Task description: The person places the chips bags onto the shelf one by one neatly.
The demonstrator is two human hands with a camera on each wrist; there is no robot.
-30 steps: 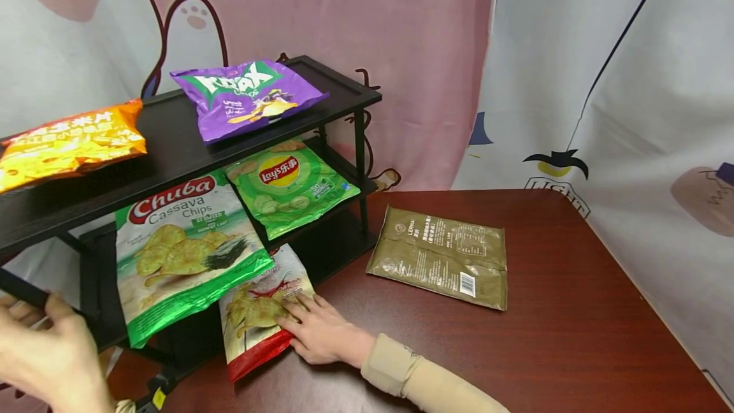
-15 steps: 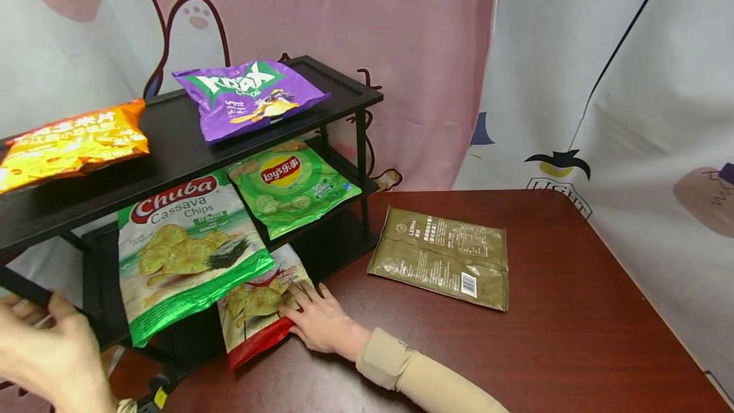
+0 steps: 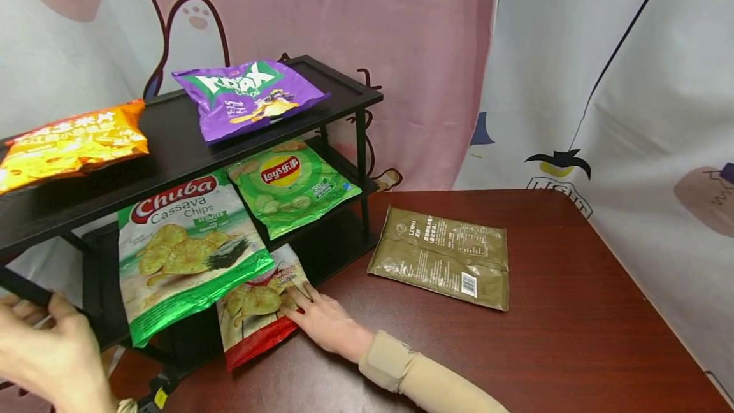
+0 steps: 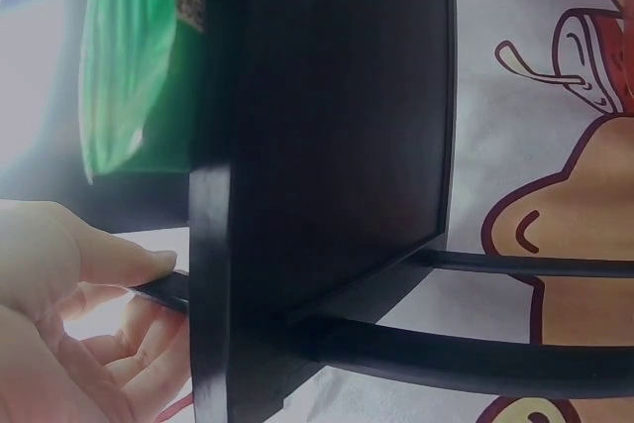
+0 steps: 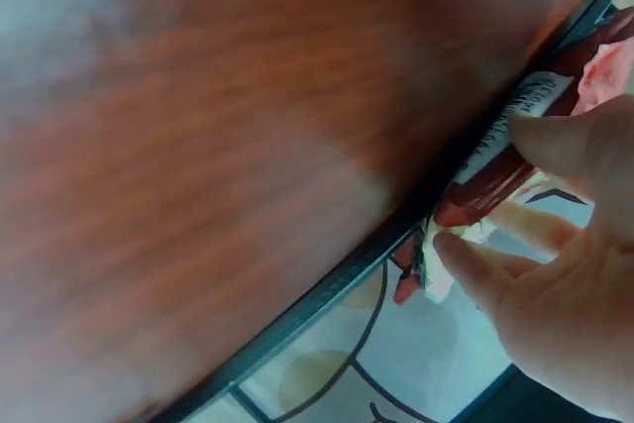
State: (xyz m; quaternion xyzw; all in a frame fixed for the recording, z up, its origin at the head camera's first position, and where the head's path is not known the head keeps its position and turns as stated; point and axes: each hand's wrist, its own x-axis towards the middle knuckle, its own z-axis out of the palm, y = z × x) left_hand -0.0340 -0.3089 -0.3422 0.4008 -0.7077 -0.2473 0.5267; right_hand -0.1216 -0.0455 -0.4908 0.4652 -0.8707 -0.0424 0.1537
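At the left of the head view, my left hand [image 3: 54, 349] has its fingers curled round a black bar of the rack [image 3: 172, 158]. The left wrist view shows its thumb and fingers on that dark bar [image 4: 163, 289]. My right hand [image 3: 327, 324] lies with fingers spread and fairly straight on a white-and-red bag of chips [image 3: 258, 304], which sticks out of the lowest tier. In the right wrist view its fingertips touch the bag's dark red part [image 5: 485, 185]. A green-and-white Chuba cassava chips bag [image 3: 189, 247] overlaps this bag from the tier above.
Beside the Chuba bag lies a green Lay's bag [image 3: 292, 183]. On the top tier are a purple Kraax bag [image 3: 246, 97] and an orange bag [image 3: 74, 142]. An olive-brown packet [image 3: 441, 257] lies on the brown table [image 3: 550, 336], right of the rack. A printed curtain [image 3: 401, 69] hangs behind.
My right hand has shifted slightly up on the white-and-red bag, and that bag has moved a little back and left. My left hand stays on the rack.
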